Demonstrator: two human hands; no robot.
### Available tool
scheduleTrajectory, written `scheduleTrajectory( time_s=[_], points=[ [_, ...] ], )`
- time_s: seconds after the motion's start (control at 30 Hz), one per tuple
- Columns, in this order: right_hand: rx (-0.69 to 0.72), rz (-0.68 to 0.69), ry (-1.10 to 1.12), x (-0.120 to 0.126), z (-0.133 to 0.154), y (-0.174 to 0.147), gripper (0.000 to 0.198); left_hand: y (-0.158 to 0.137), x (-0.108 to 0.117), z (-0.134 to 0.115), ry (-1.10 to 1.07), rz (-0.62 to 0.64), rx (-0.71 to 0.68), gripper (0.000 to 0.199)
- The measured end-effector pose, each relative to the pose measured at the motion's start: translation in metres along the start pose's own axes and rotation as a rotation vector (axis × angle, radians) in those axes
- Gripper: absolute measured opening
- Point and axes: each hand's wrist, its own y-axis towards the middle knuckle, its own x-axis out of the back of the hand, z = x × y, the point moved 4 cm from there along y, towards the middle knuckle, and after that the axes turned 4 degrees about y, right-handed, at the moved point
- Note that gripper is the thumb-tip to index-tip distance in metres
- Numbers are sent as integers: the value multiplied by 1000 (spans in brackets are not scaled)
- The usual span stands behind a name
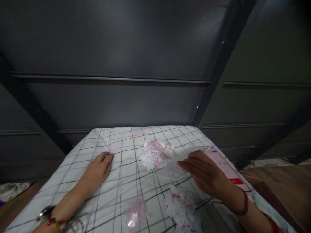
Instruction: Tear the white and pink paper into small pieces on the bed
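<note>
Right hand [206, 173] pinches translucent plastic [171, 168]; left hand [100, 167] rests loose between table edge [70, 154] and open cloth [127, 161]

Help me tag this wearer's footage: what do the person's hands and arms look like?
The ungloved left hand has a bracelet with round red and yellow beads at its wrist; the ungloved right hand has a thin dark-red wristband. A red edge farther up is unclear.

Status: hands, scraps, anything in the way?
Right hand holding translucent plastic; left hand on checked cloth. Paper scraps in two piles. Phone partly hidden behind right hand.
</note>
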Motion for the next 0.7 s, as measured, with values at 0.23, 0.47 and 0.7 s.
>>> scheduleTrajectory(
  time_s=[0.23, 0.47, 0.7],
  points=[
    [-24, 71, 12, 3, -7, 0, 34, 0, 1, 0, -2, 18, 18, 39],
    [19, -17, 26, -6, 4, -2, 34, 1, 4, -1, -6, 37, 20, 40],
    [31, 25, 103, -3, 4, 1, 28, 0, 3, -2, 5, 37, 20, 40]
  ],
)
